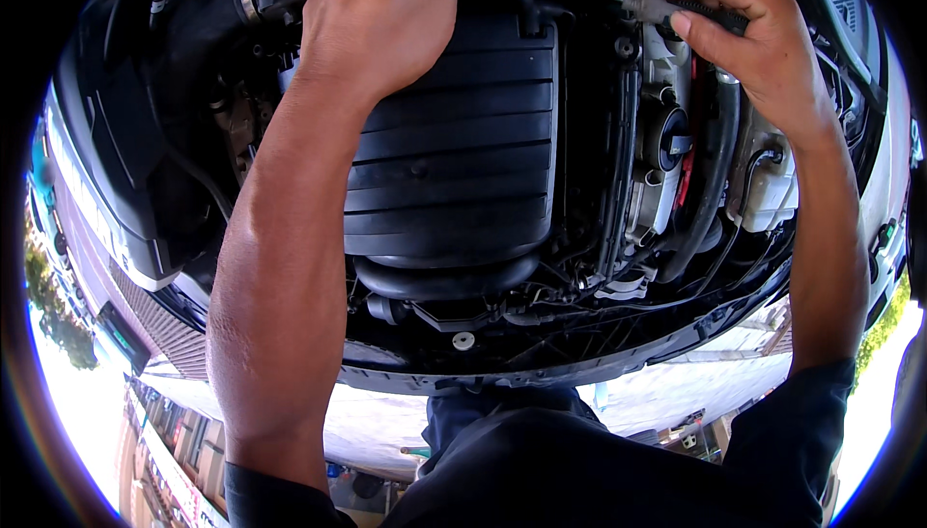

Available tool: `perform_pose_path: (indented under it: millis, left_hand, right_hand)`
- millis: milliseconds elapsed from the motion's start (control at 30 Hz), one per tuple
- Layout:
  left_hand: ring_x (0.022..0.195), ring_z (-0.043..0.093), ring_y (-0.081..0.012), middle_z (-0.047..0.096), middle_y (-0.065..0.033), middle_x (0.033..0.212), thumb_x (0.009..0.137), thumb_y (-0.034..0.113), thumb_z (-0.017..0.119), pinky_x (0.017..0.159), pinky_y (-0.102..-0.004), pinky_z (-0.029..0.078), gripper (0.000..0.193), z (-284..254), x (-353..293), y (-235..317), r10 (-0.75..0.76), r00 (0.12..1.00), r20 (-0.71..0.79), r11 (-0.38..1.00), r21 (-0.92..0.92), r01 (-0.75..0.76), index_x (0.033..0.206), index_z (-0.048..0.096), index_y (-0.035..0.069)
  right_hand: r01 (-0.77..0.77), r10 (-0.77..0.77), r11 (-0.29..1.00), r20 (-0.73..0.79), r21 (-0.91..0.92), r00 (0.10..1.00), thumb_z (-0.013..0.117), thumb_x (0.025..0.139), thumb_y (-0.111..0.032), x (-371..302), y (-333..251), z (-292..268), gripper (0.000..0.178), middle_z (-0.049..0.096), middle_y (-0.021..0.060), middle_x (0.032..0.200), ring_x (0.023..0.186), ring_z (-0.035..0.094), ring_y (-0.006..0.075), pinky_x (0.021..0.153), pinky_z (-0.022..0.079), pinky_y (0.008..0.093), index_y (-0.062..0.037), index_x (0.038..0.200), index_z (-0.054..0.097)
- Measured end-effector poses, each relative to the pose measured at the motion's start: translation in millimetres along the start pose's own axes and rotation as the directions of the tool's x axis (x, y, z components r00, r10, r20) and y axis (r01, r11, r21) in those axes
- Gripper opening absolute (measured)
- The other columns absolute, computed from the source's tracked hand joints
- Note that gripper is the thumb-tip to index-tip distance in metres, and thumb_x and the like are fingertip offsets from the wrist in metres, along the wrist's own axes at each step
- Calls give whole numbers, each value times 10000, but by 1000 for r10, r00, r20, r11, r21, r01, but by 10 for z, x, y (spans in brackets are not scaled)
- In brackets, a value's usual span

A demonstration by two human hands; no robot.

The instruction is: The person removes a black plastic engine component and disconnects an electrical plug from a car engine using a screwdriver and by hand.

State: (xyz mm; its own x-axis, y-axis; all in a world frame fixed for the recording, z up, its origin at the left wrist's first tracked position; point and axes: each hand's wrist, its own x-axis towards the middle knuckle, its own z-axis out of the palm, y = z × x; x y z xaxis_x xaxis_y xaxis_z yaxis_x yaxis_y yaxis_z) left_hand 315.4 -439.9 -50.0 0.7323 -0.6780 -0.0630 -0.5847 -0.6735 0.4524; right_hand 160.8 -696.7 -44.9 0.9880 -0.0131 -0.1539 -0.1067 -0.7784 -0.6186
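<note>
The right hand [763, 41] grips a slim, stiff, light ratchet handle [676, 9] by its dark grip; the left hand [381, 12] curls its fingers over the ribbed black engine cover's [454, 152] far edge.

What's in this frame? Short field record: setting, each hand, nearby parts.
setting: open engine bay seen from above, person leaning over it
left hand: closed, pressed at the far edge of the black ribbed engine cover; what it grips is hidden
right hand: shut on a dark tool handle, its thin metal shaft pointing toward the left hand
nearby: black round cap; white reservoir; thick black hose
clothing: dark sleeves
</note>
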Motion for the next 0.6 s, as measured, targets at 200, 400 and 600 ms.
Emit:
perform_pose_path:
  millis: [200,400,600]
  left_hand:
    - [1207,594,-378,705,-214,1163,982,208,607,1068,-444,472,276,-44,134,-100,-150,979,139,987,-44,158,1189,739,84]
    - [1213,589,-384,693,-216,1176,978,233,622,1071,-450,465,284,66,77,-155,-74,995,71,997,-31,76,1187,740,82]
    - [1189,615,-337,746,-124,1118,984,264,570,1027,-449,502,313,156,139,-266,-101,987,125,994,-31,106,1233,741,183]
  right_hand:
    - [-231,222,968,94,99,970,703,954,-99,190,-573,-178,253,738,62,898,821,672,103,732,542,265,58,1151,721]
    - [-56,54,996,35,68,998,707,978,-183,46,45,-6,255,663,36,1009,840,586,123,798,485,302,-42,1187,744]
    - [-132,129,987,35,90,991,694,966,-178,40,-24,18,278,708,61,976,876,651,147,819,509,315,-33,1199,734]
